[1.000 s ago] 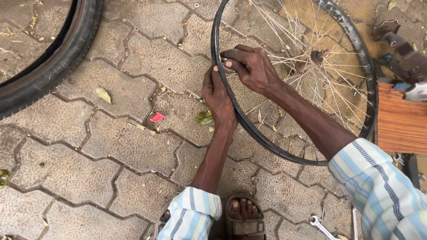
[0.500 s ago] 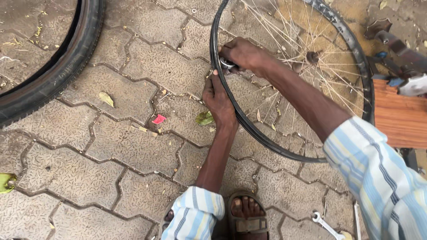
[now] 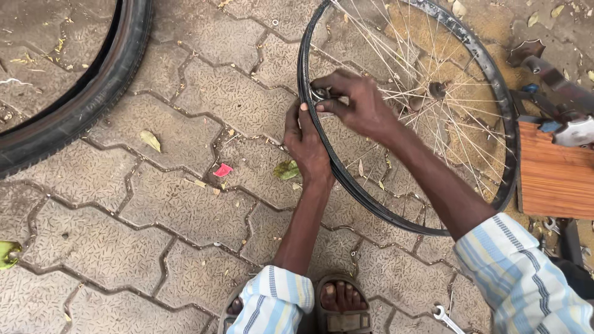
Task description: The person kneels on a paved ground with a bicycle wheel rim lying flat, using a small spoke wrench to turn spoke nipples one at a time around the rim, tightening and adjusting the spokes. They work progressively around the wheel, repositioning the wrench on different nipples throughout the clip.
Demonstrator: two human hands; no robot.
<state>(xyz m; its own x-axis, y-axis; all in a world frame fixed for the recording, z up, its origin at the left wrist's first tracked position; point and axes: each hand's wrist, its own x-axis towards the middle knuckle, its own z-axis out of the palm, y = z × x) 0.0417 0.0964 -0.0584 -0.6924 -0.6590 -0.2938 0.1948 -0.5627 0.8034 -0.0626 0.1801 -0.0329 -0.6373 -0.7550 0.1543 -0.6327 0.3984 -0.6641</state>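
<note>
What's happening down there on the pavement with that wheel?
A person is crouched over a spoked bicycle wheel rim lying on the paving stones. The left hand grips the rim's near-left edge, while the right hand pinches a small dark part against the rim just above it. A loose black tyre lies to the left, a wooden board to the right, and a spanner near the sandalled foot.

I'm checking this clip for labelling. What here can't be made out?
Head view only:
- Small metal piece at the rim: mostly covered by the right hand.
- Left hand palm: turned away.
- Tyre: cut off by top and left edges.
- Spanner: cut by bottom edge.
</note>
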